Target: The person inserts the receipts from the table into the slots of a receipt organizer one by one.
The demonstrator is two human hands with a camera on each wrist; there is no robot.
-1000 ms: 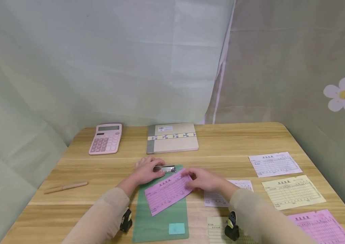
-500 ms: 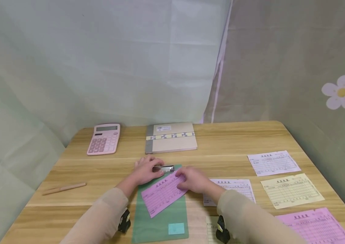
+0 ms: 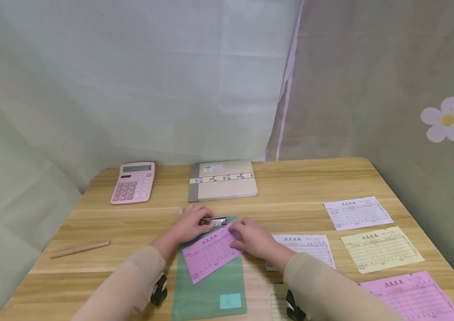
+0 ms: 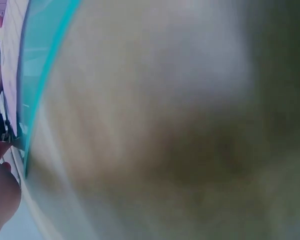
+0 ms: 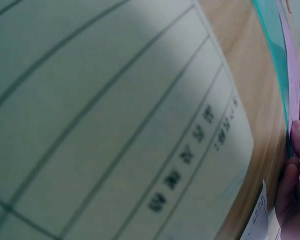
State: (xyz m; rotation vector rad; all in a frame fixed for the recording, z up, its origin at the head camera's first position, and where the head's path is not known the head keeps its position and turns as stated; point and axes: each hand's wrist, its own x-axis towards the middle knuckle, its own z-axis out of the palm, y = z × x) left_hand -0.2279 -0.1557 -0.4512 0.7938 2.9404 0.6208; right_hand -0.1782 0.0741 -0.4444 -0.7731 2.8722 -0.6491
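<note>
A green clipboard (image 3: 194,298) with a metal clip (image 3: 218,220) at its far end lies in front of the person. At that clip is the left hand (image 3: 186,225), its thumb on the near side and its fingers behind. A pink printed slip (image 3: 210,253) lies slanted over the board, its upper edge close to the clip. Its right corner is pinched between thumb and fingers of the right hand (image 3: 255,240). In the left wrist view the clipboard (image 4: 37,60) shows edge-on beside the fingers. The right wrist view shows the right hand (image 5: 296,210) at the slip (image 5: 292,75).
White (image 3: 358,214), yellow (image 3: 382,249) and pink (image 3: 413,295) slips lie at the right. Another white slip (image 3: 307,247) and a yellow slip (image 3: 278,303) lie partly under the right arm. Farther back are a pink calculator (image 3: 133,183) and notebook (image 3: 224,185); a pen (image 3: 80,249) lies left.
The right hand has moved a little left with the pink slip, bringing it farther over the clipboard. The left hand has stayed at the clip. The head view has shifted slightly.
</note>
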